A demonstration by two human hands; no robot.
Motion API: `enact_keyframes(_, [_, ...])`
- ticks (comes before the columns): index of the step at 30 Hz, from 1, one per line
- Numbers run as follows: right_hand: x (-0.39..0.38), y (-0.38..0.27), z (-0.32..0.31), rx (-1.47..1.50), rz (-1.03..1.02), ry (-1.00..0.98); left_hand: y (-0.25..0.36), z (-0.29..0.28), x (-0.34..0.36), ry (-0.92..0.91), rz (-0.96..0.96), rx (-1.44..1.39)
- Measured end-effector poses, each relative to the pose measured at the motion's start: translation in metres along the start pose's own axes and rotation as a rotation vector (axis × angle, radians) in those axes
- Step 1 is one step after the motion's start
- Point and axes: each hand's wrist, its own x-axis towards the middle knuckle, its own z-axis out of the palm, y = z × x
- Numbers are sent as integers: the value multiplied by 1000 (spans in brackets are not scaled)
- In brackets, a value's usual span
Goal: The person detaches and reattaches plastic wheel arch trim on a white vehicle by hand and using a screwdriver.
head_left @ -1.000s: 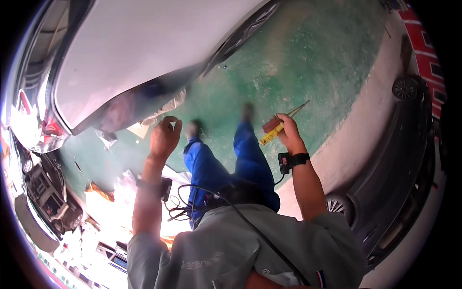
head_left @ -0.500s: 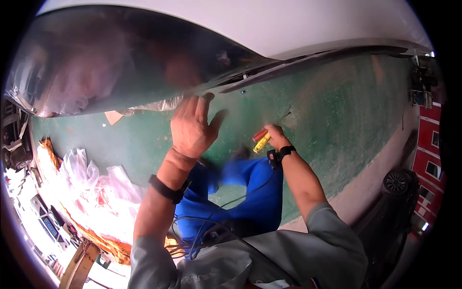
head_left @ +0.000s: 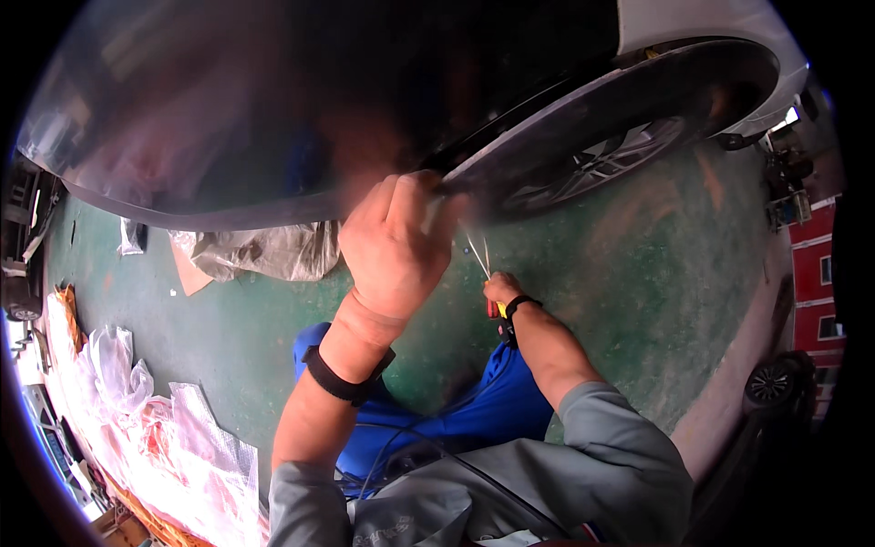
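Note:
My left hand (head_left: pixel 396 244) is raised to the corner of the glossy dark car bumper (head_left: pixel 228 205), where it meets the wheel arch (head_left: pixel 529 137). Its fingers are bent at the bumper's edge; the fingertips are partly hidden and the thumb is blurred. Lower and to the right, my right hand (head_left: pixel 502 288) is closed around two screwdrivers (head_left: pixel 493 309), one with a red handle and one with a yellow handle. Their thin shafts point up toward the car, a little below the wheel (head_left: pixel 611 159).
Crumpled plastic sheeting (head_left: pixel 273 251) and a brown cardboard piece (head_left: pixel 187 269) lie under the bumper. More clear plastic wrap (head_left: pixel 173 428) spreads at the lower left. Cables run across my lap. Another dark car's wheel (head_left: pixel 770 383) stands at the right.
My view has shifted, so more of the wheel shows. My left hand has gone from spread fingers to bent ones at the bumper edge. The screwdrivers' shafts have swung to point up toward the car.

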Motion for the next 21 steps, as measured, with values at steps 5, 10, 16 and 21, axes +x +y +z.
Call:
enact_keyframes(5, [-30,24,-6,-107,-53,-93,15,-13,12,-99,-108,-174])
enact_keyframes(10, [-16,11,-8,-13,-27,-35,16,-10,-6,-89,-136,-333])
enact_keyframes(16, [-26,-25,-16,139,91,-34,3,-7,-16,-95,-230,-349])
enact_keyframes(21, [-26,-31,-8,51,91,-83,-6,2,-7,-47,-269,-306])
